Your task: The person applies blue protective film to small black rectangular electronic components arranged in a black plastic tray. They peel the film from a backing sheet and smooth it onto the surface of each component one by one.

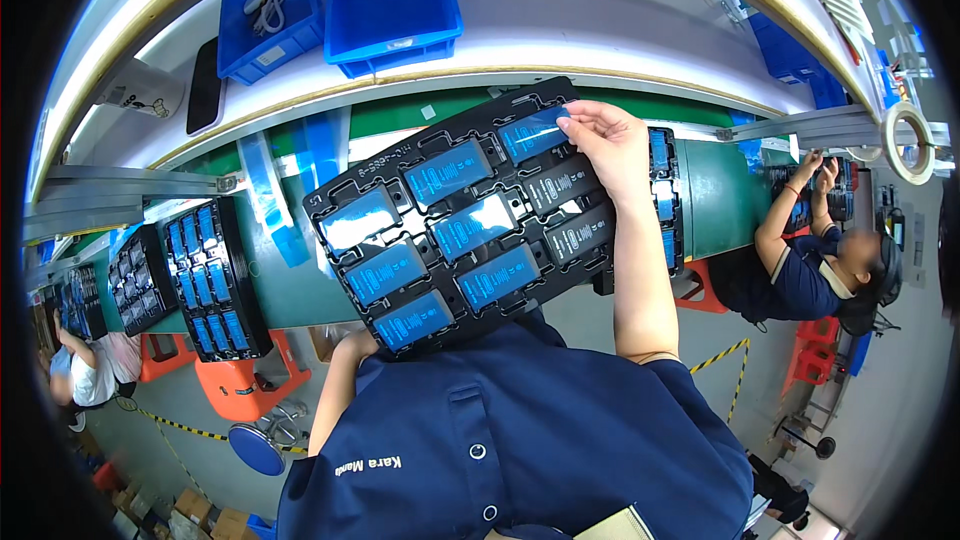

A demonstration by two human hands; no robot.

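A black moulded tray (530, 97) is tilted in front of me, with flat rectangular blocks seated in its pockets. Several blocks carry a shiny blue film, such as the block in the middle (472, 227); two at the right, including a bare black block (556, 186), show none. My right hand (605, 135) is closed at the tray's far right pocket, thumb and fingertips pinching the edge of a blue film (535, 133). My left hand (358, 344) is at the tray's near left corner; its fingers are hidden by the tray.
Blue bins (395, 10) and a dark phone-like slab (204, 87) rest on the shelf beyond. More filled trays (212, 280) stand along the green bench (320, 295) at left, another (663, 195) at right. A co-worker (810, 270) sits at right; a tape roll (908, 140) hangs nearby.
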